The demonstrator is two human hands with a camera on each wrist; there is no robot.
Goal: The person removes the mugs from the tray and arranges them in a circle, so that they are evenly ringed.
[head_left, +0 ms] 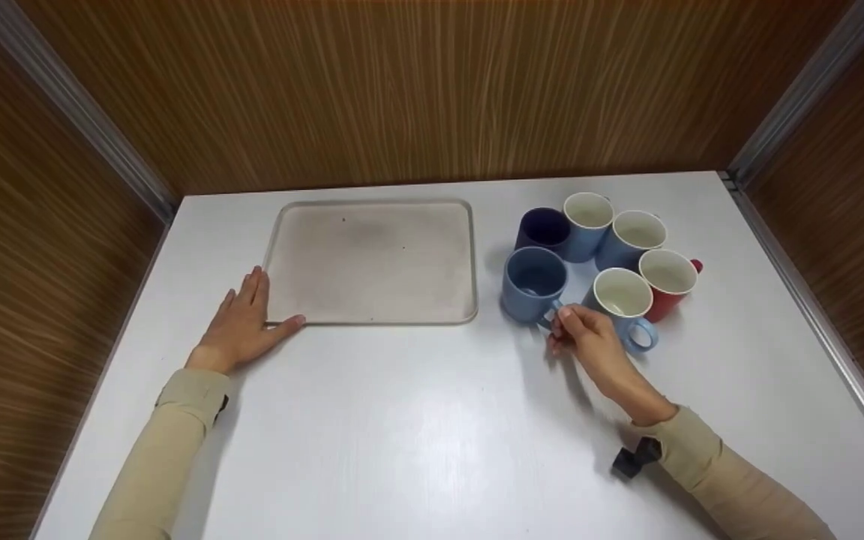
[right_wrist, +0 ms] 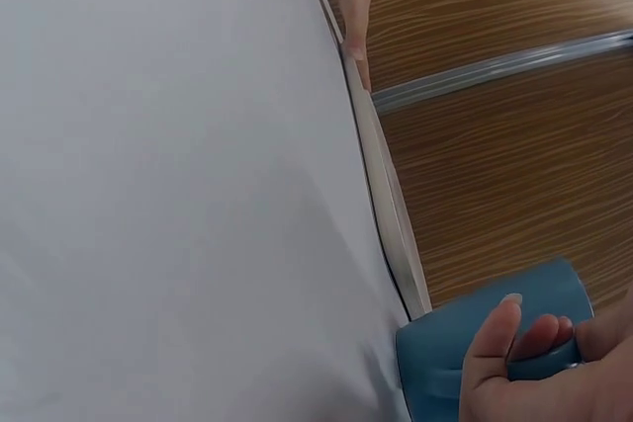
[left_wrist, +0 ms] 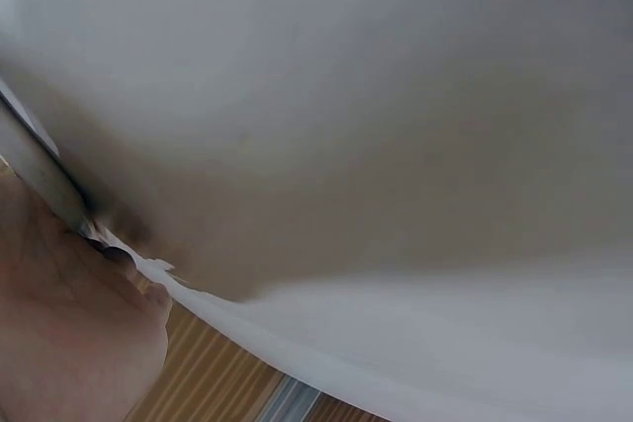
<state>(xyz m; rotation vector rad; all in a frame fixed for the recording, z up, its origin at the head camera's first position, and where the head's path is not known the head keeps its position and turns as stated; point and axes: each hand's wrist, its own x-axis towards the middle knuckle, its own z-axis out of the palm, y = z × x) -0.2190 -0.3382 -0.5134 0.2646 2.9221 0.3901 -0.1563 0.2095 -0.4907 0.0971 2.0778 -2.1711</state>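
Note:
A blue mug [head_left: 535,285] with a blue inside stands upright at the near left of a mug cluster. My right hand [head_left: 601,349] pinches its handle between thumb and fingers; the right wrist view shows the same mug [right_wrist: 455,343] at the lower edge. Whether its base touches the table cannot be told. At the left front corner of a beige tray [head_left: 372,262], my left hand [head_left: 241,322] rests with fingers straight and thumb spread along the rim. The left wrist view catches part of that hand [left_wrist: 74,313] beside the tray edge.
Behind the held mug stands a dark navy mug [head_left: 544,229]. Light blue mugs with white insides [head_left: 588,217], [head_left: 631,238], [head_left: 618,296] and a red mug [head_left: 668,277] crowd close on the right. Wood-grain panels [head_left: 432,90] wall the white table [head_left: 417,420] at back and sides.

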